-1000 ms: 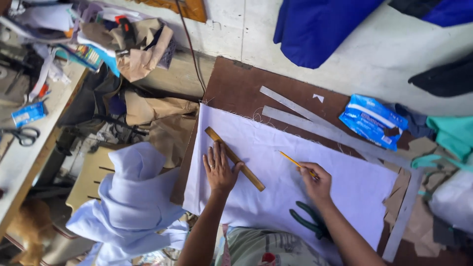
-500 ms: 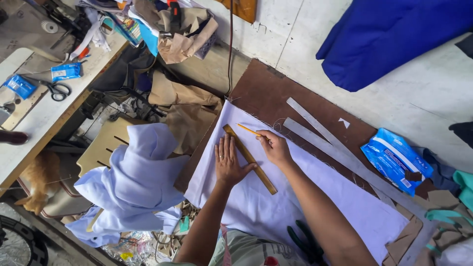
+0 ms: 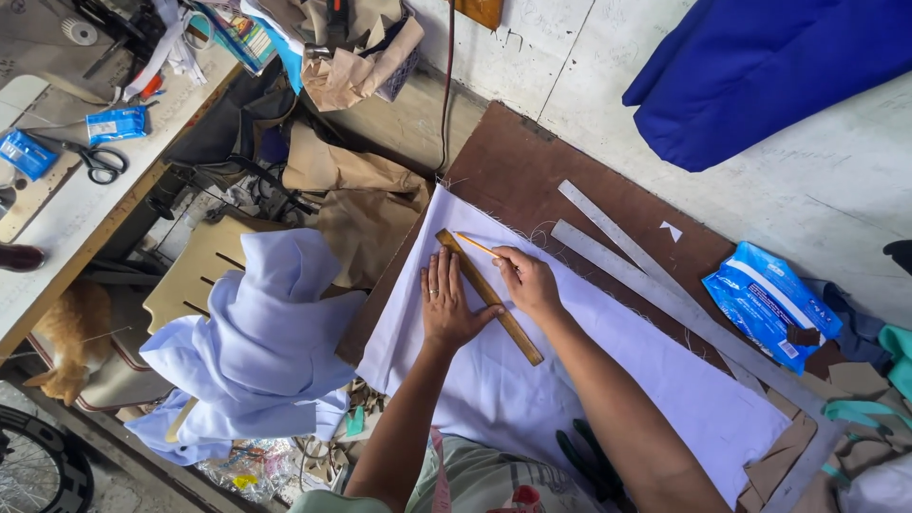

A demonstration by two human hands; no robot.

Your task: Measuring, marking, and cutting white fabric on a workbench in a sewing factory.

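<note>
Your left hand (image 3: 446, 306) lies flat, fingers spread and holding nothing, pressing the wooden ruler (image 3: 489, 295) onto the pale cloth (image 3: 570, 380); your right hand (image 3: 527, 280) pinches a yellow pencil (image 3: 473, 244) with its tip at the ruler's far end, near the cloth's corner; I judge the marking barely started, since no drawn line shows; the cloth rests uncut on the brown board (image 3: 532, 166); dark shears (image 3: 594, 465) lie untouched by your elbow.

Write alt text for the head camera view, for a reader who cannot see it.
A person's left hand presses a narrow wooden ruler flat on a pale lilac fabric sheet over a brown board, while the right hand holds a thin yellow pencil against the ruler's edge. Two long grey metal straightedges lie beside the fabric.
</note>
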